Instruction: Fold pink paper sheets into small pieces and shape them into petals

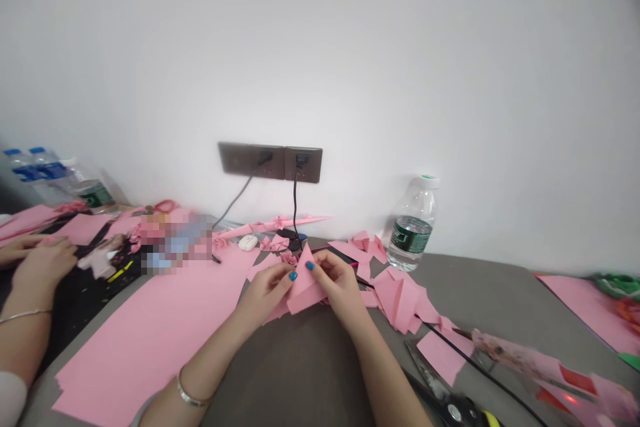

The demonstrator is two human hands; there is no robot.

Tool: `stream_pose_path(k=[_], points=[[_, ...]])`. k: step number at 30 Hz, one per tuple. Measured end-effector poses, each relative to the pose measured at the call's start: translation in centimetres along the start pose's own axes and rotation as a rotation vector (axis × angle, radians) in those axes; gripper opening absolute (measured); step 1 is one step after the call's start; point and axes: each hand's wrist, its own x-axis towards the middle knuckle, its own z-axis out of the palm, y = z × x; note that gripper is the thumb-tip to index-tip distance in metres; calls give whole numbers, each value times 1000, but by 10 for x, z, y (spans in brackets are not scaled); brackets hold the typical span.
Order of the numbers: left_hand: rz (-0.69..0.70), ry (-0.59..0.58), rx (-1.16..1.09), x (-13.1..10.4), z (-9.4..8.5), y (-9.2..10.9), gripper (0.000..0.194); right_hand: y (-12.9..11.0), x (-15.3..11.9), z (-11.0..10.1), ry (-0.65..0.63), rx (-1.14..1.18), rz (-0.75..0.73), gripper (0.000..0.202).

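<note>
A small folded piece of pink paper [306,290] with a pointed top is held up over the grey table in the middle of the view. My left hand [273,290] pinches its left edge between thumb and fingers. On the other side my right hand [337,277] grips the same paper, its thumb pressed on the front near the point. Both thumbs show blue nails, and the fingers behind the paper are partly hidden. Large pink sheets [165,327] lie to the left, and folded pink pieces [400,300] are heaped to the right.
A water bottle [413,223] stands by the wall. Scissors [450,403], a black cable [475,363] and a pink-wrapped tool [525,353] lie at the lower right. Two plugs sit in wall sockets [303,165]. Another person's hands [47,260] work at the far left.
</note>
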Motion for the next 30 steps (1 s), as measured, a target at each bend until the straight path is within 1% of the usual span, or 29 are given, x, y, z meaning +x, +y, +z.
stream_pose_path(k=[5, 8, 12, 15, 19, 23, 26, 30], points=[[63, 116, -140, 3, -3, 3, 32, -10, -5, 3, -152, -130, 39, 23], [60, 143, -226, 2, -3, 1, 28, -11, -6, 4, -164, -163, 42, 23], [-16, 208, -364, 2, -3, -2, 25, -8, -7, 2, -121, -197, 40, 25], [-66, 259, -477, 3, -3, -3, 26, -5, -6, 1, -67, -179, 29, 22], [-74, 304, -514, 3, -2, -2, 25, 1, -4, 5, 31, -139, 1, 19], [-80, 283, -518, 0, 3, 2, 24, 8, -3, 7, 116, -71, 48, 22], [-113, 255, -506, -2, 7, 2, 27, 7, -3, 4, 124, -38, 84, 27], [-138, 196, -420, -2, 12, -4, 31, 2, -6, 0, 158, -30, 107, 31]])
